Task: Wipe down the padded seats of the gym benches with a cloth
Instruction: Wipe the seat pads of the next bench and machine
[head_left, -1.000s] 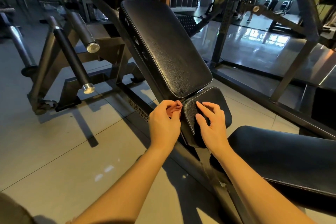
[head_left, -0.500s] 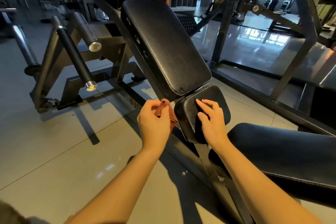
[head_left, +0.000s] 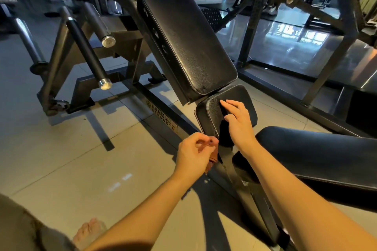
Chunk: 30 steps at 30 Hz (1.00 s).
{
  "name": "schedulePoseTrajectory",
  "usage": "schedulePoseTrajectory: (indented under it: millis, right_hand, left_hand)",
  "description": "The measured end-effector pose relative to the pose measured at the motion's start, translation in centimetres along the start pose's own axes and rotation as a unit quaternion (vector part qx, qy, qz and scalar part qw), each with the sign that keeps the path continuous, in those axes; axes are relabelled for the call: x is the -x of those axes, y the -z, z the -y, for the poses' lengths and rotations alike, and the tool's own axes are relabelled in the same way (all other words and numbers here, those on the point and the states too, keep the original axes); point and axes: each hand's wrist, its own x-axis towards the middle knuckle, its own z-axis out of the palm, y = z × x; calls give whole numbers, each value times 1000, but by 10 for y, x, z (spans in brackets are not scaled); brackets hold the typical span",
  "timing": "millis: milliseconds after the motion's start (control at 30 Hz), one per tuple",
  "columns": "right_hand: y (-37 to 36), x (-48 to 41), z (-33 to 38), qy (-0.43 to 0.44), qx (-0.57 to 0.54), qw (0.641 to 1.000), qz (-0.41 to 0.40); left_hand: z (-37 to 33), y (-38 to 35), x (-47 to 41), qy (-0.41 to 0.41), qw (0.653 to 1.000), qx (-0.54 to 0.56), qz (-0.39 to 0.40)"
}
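Observation:
A small black padded seat (head_left: 242, 98) sits below the long inclined black back pad (head_left: 187, 40) of a gym bench. My right hand (head_left: 237, 122) rests flat on the small seat, fingers straight. My left hand (head_left: 193, 155) grips a reddish-brown cloth (head_left: 210, 161) at the seat's lower left side, against its edge. A second black padded seat (head_left: 318, 149) lies to the right, under my right forearm.
The bench's black steel frame (head_left: 163, 114) runs across the tiled floor (head_left: 81, 159). Two bars with chrome ends (head_left: 105, 83) stick out at left. More machine frames (head_left: 330, 51) stand at right over a glossy floor. My bare foot (head_left: 89, 230) shows at bottom left.
My left hand has slid the cloth down along the small seat's left side, from its upper corner to its lower edge. My right hand stays on the seat.

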Motion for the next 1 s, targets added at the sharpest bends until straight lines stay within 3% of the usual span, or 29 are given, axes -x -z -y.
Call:
schedulePoseTrajectory:
  millis: [100,167,300,467,667,833,1000]
  right_hand:
    - [3,4,2,-9,-5,1000,17]
    - [5,6,3,-9,-5,1000,29]
    - [6,9,1,-8,0,999,50]
    - [6,9,7,-21,-9,999,44]
    - [10,10,20,-15,21,999,29]
    - [9,3,48,-19,20,998,-60]
    - [1,-24,89,74,63,994,-49]
  left_hand:
    - [-7,8,-15,34,987,21,-158]
    - [-18,-1,-22,32,975,59,-212]
    - [-22,-33,-3,3,983,92,-158]
    - [1,-28,15,93,995,38,-23]
    - [-33,20,-9,120,992,14,22]
    - [-71,75,-37,76,991,-107,15]
    - [-104,104,-75,67,988,-136,12]
